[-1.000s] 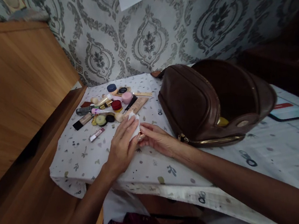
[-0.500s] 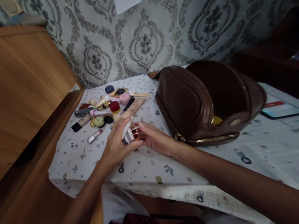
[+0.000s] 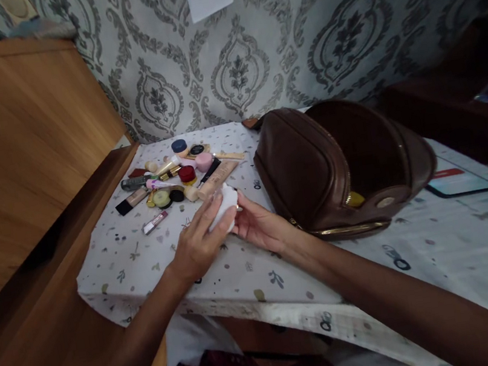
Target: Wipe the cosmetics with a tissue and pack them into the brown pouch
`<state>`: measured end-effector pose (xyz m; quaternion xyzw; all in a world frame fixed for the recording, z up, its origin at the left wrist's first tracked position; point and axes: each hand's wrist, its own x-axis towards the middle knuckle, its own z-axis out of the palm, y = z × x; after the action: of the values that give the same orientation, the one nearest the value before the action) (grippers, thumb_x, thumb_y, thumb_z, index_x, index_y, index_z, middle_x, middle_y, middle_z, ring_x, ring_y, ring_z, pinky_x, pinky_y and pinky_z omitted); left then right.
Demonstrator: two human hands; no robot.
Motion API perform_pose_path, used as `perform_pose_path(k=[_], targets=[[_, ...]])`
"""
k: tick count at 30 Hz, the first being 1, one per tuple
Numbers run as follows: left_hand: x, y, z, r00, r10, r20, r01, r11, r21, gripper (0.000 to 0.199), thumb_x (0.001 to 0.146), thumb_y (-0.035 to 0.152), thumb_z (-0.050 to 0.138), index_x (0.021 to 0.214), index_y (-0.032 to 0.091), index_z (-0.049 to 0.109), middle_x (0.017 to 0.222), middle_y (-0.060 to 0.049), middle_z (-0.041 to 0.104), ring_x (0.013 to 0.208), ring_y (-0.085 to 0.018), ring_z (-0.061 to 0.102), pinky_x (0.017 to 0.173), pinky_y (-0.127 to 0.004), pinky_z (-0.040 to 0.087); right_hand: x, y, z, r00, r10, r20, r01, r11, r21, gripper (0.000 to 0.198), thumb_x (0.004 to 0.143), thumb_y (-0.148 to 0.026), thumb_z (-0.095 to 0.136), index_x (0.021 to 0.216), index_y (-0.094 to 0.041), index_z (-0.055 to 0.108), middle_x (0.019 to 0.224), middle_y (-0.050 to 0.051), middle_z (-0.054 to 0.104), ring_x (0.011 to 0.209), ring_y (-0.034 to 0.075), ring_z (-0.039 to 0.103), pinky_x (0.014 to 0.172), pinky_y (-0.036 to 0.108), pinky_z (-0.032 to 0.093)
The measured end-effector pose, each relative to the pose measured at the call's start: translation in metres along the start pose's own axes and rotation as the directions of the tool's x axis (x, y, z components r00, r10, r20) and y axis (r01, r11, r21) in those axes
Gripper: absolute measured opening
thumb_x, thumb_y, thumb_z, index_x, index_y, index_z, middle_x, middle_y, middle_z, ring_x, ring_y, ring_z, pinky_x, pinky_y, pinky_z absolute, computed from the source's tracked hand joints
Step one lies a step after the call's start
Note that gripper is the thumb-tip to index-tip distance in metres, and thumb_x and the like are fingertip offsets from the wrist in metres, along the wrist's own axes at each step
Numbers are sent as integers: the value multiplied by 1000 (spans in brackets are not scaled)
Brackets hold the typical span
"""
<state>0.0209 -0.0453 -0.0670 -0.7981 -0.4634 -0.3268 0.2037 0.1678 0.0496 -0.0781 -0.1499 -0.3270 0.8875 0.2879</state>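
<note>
My left hand (image 3: 200, 238) is closed on a crumpled white wipe (image 3: 225, 207), pressing it over a small cosmetic jar. My right hand (image 3: 257, 224) grips the jar from the other side, its fingers curled. The wipe and the fingers cover nearly all of the jar. Just beyond the hands lies a beige squeeze tube (image 3: 218, 179). Makeup items are grouped to the left, among them a red-lidded jar (image 3: 187, 174), a pink jar (image 3: 204, 162), a blue-lidded jar (image 3: 179, 147), a foundation bottle (image 3: 132, 201) and a lip gloss tube (image 3: 155, 222).
A brown leather bag (image 3: 301, 168) stands unzipped to the right of my hands, something yellow (image 3: 355, 199) inside it. Behind it lies a tablet or phone (image 3: 463, 177) with a lit screen. A wooden cabinet (image 3: 26, 136) borders the patterned tablecloth (image 3: 146, 265) on the left.
The wipe has been brought over the jar, hiding its copper-coloured band, which showed before. Both hands have shifted slightly right, and the left has turned. The other items stay put.
</note>
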Motion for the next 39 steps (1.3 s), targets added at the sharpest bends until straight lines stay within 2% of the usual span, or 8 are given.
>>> perform_pose_path(k=[7,12,15,18,22,26,35,39], targets=[[-4,-4,-6,1000,21,-17,-23,983,-181,38,95,6,45,129,19,55,141,-15,57,139,-25,47,110,-45,49,-4,-10,0,994,111,10,-111,976,185,37,86,-58,58,93,-22,65,80,1,71,69,17,64,69,31,54],[-3,-3,-12,979,-201,-20,189,948,-254,25,96,12,45,116,18,58,136,-15,60,132,-23,55,108,-42,48,-6,-12,3,994,107,25,-110,978,177,37,86,-57,55,94,-22,65,80,3,71,67,18,62,57,27,47],[1,-2,-13,883,-468,38,451,824,-342,15,96,27,51,107,19,58,127,-11,65,119,-24,62,99,-38,51,-8,-13,6,992,113,51,-118,986,118,38,89,-55,50,95,-21,65,79,4,72,63,16,62,53,25,45],[8,-3,-13,716,-679,164,654,568,-500,26,90,39,61,104,19,56,104,-6,69,93,-20,66,79,-29,54,-7,-10,8,988,124,88,-126,992,20,36,94,-51,48,99,-19,63,76,3,72,59,14,64,51,22,46],[15,-5,-14,576,-735,358,690,202,-695,51,76,45,74,113,18,52,96,-3,68,81,-16,64,70,-24,52,-5,-2,9,991,112,77,-98,981,-169,46,99,-55,39,99,-14,61,68,4,69,54,13,65,49,20,47],[20,-7,-19,471,-798,377,686,62,-725,58,65,46,83,107,16,56,97,-3,68,73,-13,62,64,-22,51,-17,-8,15,999,-35,-9,29,922,-385,47,93,-60,49,94,-15,59,70,3,68,58,13,66,54,22,52],[61,16,-25,477,-728,492,671,-59,-739,61,58,50,87,103,18,61,77,1,67,53,-11,56,47,-19,47,-93,-81,53,947,-306,102,225,399,-889,18,87,-34,64,87,-16,60,61,-4,57,50,9,57,45,17,40],[79,25,-22,525,-736,427,637,7,-771,54,66,54,81,103,19,62,85,-3,71,62,-14,62,51,-19,48,-113,-129,53,856,-505,110,337,385,-859,27,87,-41,65,94,-15,60,65,-2,61,51,10,59,46,19,46]])
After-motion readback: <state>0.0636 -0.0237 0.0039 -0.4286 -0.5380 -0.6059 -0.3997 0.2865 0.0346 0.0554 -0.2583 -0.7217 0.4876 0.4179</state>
